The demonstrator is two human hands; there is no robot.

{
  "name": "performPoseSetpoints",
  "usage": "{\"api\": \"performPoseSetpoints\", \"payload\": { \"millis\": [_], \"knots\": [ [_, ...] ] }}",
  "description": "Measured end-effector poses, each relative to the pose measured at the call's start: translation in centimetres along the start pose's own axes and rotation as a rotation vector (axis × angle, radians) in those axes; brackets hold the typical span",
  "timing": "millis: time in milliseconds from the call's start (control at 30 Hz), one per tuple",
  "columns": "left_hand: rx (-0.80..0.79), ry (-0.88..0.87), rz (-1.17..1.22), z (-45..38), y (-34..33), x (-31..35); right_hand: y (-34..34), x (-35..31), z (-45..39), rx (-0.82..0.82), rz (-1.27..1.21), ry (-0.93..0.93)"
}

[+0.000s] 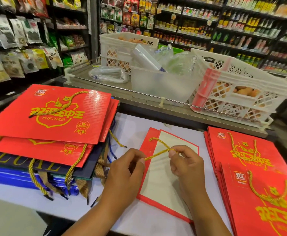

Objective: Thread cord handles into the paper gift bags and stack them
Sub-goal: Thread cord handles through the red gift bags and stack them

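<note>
Two hands are pinching a gold cord (158,153) taut, left hand (127,169) at its free end, right hand (187,160) near the loop, over a flattened red gift bag (159,181) lying between two stacks, apparently readying it for threading.

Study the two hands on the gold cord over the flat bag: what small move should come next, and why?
Probably pull the gold cord taut to finish its knot. Both hands, left hand and right hand, pinch it over the open bag; its far end loops up near the bag's red edge. Whether a knot is formed is hard to tell.
</note>
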State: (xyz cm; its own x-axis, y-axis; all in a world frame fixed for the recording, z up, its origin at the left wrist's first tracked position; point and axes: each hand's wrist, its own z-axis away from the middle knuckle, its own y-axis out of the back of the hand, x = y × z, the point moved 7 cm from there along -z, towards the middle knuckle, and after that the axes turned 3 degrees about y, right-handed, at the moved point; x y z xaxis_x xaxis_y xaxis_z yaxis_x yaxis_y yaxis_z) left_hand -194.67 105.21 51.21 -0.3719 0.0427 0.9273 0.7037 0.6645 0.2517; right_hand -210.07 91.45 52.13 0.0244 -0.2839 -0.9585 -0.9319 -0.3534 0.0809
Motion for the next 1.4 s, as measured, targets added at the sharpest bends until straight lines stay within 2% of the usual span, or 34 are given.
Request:
{"api": "performPoseSetpoints", "payload": {
  "millis": [200,267,333,467,533,667,867,967,1067,1167,1267,1400],
  "knots": [
    [0.036,0.055,0.013,-0.1,0.2,-0.2,0.8,-0.3,0.6,0.122,0.145,0.03],
    [0.031,0.08,0.05,-0.1,0.1,-0.4,0.4,-1.0,1.0,0.101,0.172,0.065],
    [0.029,0.078,0.048,-0.1,0.2,-0.4,-0.6,-1.4,1.5,0.004,0.178,0.092],
    [-0.003,0.03,0.015,0.0,-0.1,0.2,-3.5,-1.6,2.7,-0.346,0.201,0.148],
    [-0.015,0.032,0.022,0.0,-0.1,0.2,-4.3,-1.2,2.9,-0.433,0.258,0.156],
    [-0.02,0.065,0.08,0.0,-0.3,0.1,-4.0,-0.4,2.3,-0.38,0.257,0.14],
    [-0.074,0.153,0.148,-0.2,-0.7,-0.3,-4.0,-0.6,2.4,-0.399,0.304,0.227],
    [-0.053,0.166,0.198,-0.2,-0.6,-0.3,-3.8,-0.9,2.3,-0.382,0.29,0.248],
    [0.05,0.126,0.145,-0.2,0.2,-0.5,-3.1,-1.0,2.0,-0.31,0.249,0.231],
    [0.126,0.175,0.095,-0.4,0.6,-1.4,-2.3,-0.7,1.5,-0.212,0.203,0.183],
    [0.095,0.25,0.01,-0.7,0.3,-2.2,-1.8,-0.1,1.0,-0.156,0.256,0.121],
    [0.065,0.259,-0.037,-1.1,0.1,-2.8,-1.9,0.4,0.8,-0.204,0.294,0.104]
  ]
}}
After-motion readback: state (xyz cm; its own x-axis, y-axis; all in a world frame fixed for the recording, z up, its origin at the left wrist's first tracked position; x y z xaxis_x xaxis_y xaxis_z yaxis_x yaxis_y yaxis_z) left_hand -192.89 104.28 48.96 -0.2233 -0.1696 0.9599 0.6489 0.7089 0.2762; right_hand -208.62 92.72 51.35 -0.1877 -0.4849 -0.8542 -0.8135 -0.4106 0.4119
